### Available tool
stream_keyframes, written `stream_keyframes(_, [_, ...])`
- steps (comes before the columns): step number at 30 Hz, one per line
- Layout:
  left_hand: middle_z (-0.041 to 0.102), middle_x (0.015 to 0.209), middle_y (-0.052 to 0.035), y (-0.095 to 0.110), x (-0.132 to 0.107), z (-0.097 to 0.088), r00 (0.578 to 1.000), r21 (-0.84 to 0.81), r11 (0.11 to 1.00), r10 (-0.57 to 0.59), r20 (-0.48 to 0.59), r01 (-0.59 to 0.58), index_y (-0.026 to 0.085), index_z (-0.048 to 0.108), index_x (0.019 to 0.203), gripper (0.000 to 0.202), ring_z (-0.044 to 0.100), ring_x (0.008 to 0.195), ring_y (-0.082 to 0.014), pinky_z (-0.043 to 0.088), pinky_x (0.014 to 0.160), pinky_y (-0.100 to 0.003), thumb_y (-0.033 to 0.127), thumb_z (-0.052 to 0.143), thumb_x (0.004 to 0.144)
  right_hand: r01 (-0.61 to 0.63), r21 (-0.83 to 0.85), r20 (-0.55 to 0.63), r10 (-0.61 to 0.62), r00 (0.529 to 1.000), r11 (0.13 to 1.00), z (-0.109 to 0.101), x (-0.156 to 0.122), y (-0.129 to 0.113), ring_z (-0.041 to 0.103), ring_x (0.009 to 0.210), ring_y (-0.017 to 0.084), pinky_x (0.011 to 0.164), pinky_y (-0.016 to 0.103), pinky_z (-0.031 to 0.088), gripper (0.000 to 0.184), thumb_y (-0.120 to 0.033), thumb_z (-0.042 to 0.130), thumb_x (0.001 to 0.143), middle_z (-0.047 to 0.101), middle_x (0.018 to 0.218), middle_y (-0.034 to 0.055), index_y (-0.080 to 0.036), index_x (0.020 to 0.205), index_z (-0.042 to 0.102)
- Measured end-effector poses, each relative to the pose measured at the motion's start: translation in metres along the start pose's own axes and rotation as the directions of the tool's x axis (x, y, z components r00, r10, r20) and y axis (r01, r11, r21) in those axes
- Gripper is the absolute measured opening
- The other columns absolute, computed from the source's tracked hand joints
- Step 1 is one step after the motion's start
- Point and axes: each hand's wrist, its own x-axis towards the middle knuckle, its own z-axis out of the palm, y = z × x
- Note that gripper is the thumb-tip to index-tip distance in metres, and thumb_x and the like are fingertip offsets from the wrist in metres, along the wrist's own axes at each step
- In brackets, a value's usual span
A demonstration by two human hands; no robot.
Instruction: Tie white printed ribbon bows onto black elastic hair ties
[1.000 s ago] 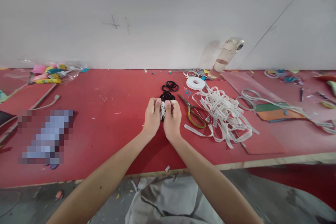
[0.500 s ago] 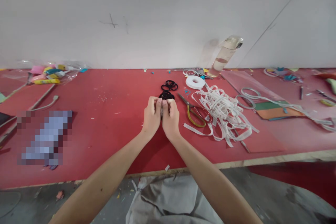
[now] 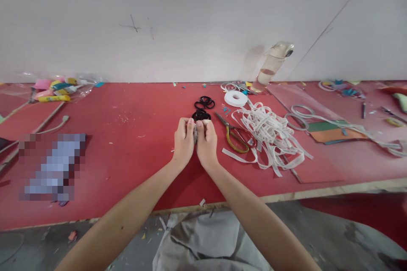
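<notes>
My left hand (image 3: 183,142) and my right hand (image 3: 207,143) are pressed together over the red table (image 3: 133,156), fingers curled in a pinch. Between the fingertips sits a small white ribbon piece (image 3: 195,134), mostly hidden by the fingers. Just beyond the hands lies a pile of black rings (image 3: 201,115), with another cluster of black rings (image 3: 205,102) farther back. Scissors with yellow handles (image 3: 233,137) lie to the right of my right hand.
A tangle of white printed ribbon (image 3: 270,135) and a white tape roll (image 3: 235,98) lie right of the scissors. A clear bottle (image 3: 272,65) leans on the grey wall. Coloured sheets (image 3: 330,131) sit far right, coloured packets (image 3: 57,89) far left.
The hands have closed tighter together, and the white piece between them shows less than a second ago.
</notes>
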Motion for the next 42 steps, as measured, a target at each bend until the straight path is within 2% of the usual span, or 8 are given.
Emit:
stream_keyframes(5, [0.062,0.072,0.0004,0.004,0.002,-0.005,0.998,0.154,0.988,0.013,0.055,-0.021,0.021,0.051,0.083,0.028,0.057,0.063,-0.0118,0.039,0.059,-0.023,0.044,0.042,0.097,0.012,-0.064,-0.009,-0.012,1.0,0.998,0.001,-0.001,0.002,0.056,0.069,0.014,0.064,0.023,0.043,0.03,-0.048,0.039,0.096,0.059,0.079,0.0012,-0.021,0.086,0.048])
stream_keyframes(8, [0.059,0.068,0.0015,0.003,0.005,-0.005,0.998,0.159,0.987,0.013,0.065,-0.023,0.02,0.051,0.078,0.029,0.054,0.061,-0.0111,0.037,0.058,-0.023,0.042,0.043,0.096,0.007,-0.068,0.002,-0.007,1.0,0.998,0.002,0.001,0.004,0.055,0.068,0.014,0.063,0.023,0.042,0.031,-0.048,0.038,0.096,0.058,0.078,0.0008,-0.021,0.085,0.048])
stream_keyframes(15, [0.043,0.06,0.0048,-0.008,0.011,0.0,0.999,-0.239,0.97,-0.03,0.043,0.039,0.019,0.047,0.071,0.034,0.04,0.052,-0.0078,0.033,0.049,-0.019,0.046,0.053,0.091,0.032,0.058,0.027,-0.033,0.999,0.998,0.0,0.006,0.002,0.046,0.064,0.01,0.061,0.021,0.038,0.031,-0.045,0.043,0.096,0.049,0.069,-0.003,-0.02,0.078,0.045])
stream_keyframes(21, [0.037,0.06,0.0058,-0.008,0.005,0.004,0.997,-0.357,0.931,-0.069,0.015,0.07,0.02,0.044,0.07,0.037,0.034,0.05,-0.0074,0.031,0.046,-0.02,0.049,0.055,0.089,0.048,0.085,0.003,-0.049,0.999,0.995,-0.001,0.004,-0.001,0.043,0.064,0.01,0.061,0.021,0.037,0.031,-0.042,0.043,0.096,0.046,0.068,-0.0034,-0.02,0.076,0.044])
stream_keyframes(27, [0.044,0.06,0.0044,0.003,0.002,-0.001,1.0,-0.072,0.997,-0.006,-0.005,0.005,0.02,0.047,0.073,0.033,0.041,0.053,-0.0086,0.033,0.051,-0.021,0.045,0.045,0.095,0.013,0.018,-0.007,-0.013,1.0,1.0,0.0,0.002,0.003,0.044,0.061,0.01,0.059,0.02,0.035,0.03,-0.045,0.041,0.097,0.049,0.069,-0.0036,-0.02,0.081,0.047])
stream_keyframes(31, [0.055,0.063,0.0026,0.003,0.004,-0.006,0.999,0.137,0.991,0.0,0.039,-0.005,0.021,0.051,0.081,0.03,0.05,0.055,-0.0105,0.034,0.054,-0.022,0.045,0.043,0.096,0.011,-0.065,-0.007,-0.011,1.0,0.998,0.0,-0.001,0.005,0.046,0.058,0.01,0.056,0.021,0.033,0.03,-0.046,0.04,0.097,0.052,0.069,-0.0032,-0.021,0.084,0.048])
stream_keyframes(34, [0.059,0.066,0.0013,0.002,0.006,-0.007,0.999,0.191,0.981,0.013,0.049,-0.023,0.021,0.053,0.085,0.027,0.053,0.057,-0.0119,0.035,0.055,-0.023,0.044,0.044,0.096,0.024,-0.097,0.0,-0.024,1.0,0.995,0.0,-0.001,0.006,0.048,0.059,0.011,0.057,0.021,0.034,0.029,-0.046,0.04,0.097,0.053,0.07,-0.0026,-0.021,0.085,0.049])
stream_keyframes(42, [0.048,0.062,0.0034,-0.005,0.011,-0.001,0.999,-0.172,0.985,0.002,0.043,0.005,0.019,0.05,0.076,0.03,0.045,0.053,-0.0092,0.035,0.047,-0.02,0.045,0.051,0.092,0.021,0.128,0.036,-0.026,0.999,0.992,-0.003,0.008,0.003,0.042,0.061,0.01,0.059,0.021,0.037,0.03,-0.043,0.046,0.094,0.044,0.067,-0.0039,-0.02,0.075,0.044])
